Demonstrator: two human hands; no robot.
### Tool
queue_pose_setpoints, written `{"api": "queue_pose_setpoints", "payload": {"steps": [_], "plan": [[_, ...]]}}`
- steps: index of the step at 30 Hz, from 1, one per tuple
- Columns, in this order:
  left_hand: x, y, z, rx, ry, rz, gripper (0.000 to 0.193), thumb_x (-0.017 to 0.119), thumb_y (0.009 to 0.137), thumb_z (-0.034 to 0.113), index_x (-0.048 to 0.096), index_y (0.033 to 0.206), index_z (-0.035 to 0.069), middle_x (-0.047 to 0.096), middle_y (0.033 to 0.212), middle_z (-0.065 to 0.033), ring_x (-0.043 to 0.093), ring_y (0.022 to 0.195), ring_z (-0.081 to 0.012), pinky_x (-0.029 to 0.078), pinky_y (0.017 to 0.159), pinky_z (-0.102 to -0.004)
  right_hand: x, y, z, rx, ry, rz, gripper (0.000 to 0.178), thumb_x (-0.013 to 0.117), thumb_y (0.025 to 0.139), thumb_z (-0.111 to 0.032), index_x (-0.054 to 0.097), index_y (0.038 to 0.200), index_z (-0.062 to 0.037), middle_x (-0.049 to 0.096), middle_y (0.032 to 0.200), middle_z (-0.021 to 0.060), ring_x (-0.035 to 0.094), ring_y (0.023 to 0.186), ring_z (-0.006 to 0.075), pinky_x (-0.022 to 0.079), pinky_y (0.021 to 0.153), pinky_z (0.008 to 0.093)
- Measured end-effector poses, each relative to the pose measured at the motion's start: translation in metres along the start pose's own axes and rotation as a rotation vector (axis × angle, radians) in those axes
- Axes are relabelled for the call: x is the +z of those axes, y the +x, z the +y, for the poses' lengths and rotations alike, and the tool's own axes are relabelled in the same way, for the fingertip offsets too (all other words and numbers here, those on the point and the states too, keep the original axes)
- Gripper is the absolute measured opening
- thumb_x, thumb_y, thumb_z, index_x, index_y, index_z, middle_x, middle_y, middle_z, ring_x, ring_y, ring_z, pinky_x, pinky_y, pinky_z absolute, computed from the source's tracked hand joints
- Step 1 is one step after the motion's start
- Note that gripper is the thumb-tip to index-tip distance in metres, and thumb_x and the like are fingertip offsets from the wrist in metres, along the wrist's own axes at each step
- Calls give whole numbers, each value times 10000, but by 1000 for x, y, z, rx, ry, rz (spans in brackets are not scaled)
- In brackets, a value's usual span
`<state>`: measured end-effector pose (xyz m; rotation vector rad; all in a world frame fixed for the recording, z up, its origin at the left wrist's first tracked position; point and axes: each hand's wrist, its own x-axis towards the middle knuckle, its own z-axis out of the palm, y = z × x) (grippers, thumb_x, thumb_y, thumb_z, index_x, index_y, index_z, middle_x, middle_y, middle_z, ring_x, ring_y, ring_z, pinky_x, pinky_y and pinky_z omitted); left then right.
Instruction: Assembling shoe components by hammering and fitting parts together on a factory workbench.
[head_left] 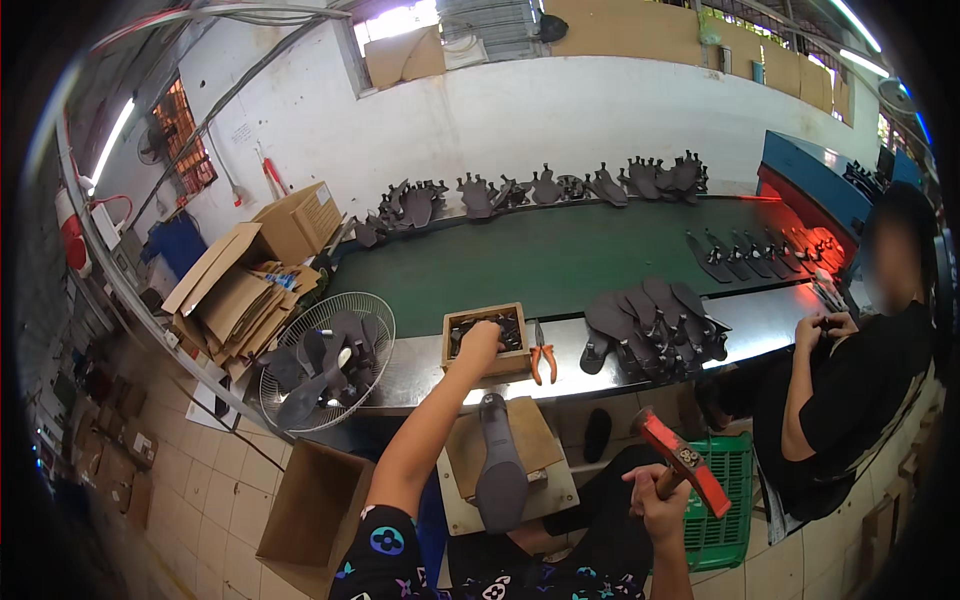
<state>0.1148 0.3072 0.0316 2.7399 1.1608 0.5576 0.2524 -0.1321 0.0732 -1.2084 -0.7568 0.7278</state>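
Observation:
My left hand (484, 342) reaches down into a small wooden box (488, 378) of small black parts (511, 333). Its fingertips are hidden among them, so whether it grips one does not show. My right hand (661, 508) is wrapped round the handle of a hammer (683, 461) with a red head, raised beside my knee. Before me, a dark grey shoe insole (502, 480) lies lengthwise over a wooden block (541, 444) on a pale stand. Orange-handled pliers (542, 361) rest on the metal bench edge, just right of the box.
Stacked insoles (650, 320) lie right of the pliers. A wire basket (383, 372) of insoles and a cardboard box (312, 510) stand left. Behind runs a green conveyor belt (500, 255) bearing insoles. A co-worker (850, 370) sits right, near a green crate (735, 500).

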Motion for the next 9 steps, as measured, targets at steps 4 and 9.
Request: {"api": "queue_pose_setpoints", "payload": {"steps": [4,9], "plan": [[-1,17,3,22,167,-16,111,747,770,114,732,814,14,694,865,-227,686,804,-406,546,705,-481,5,-4,-2,-34,-21,23,278,611,993,-183,651,860,58,490,527,-5,422,414,46,349,389,215],[-56,2,21,-77,-543,252,198,743,807,155,781,976,60,705,896,-211,702,958,-311,529,862,-409,-17,-7,-3,-54,-208,23,192,635,988,-222,746,978,-66,593,647,-57,484,539,42,356,483,238]]}}
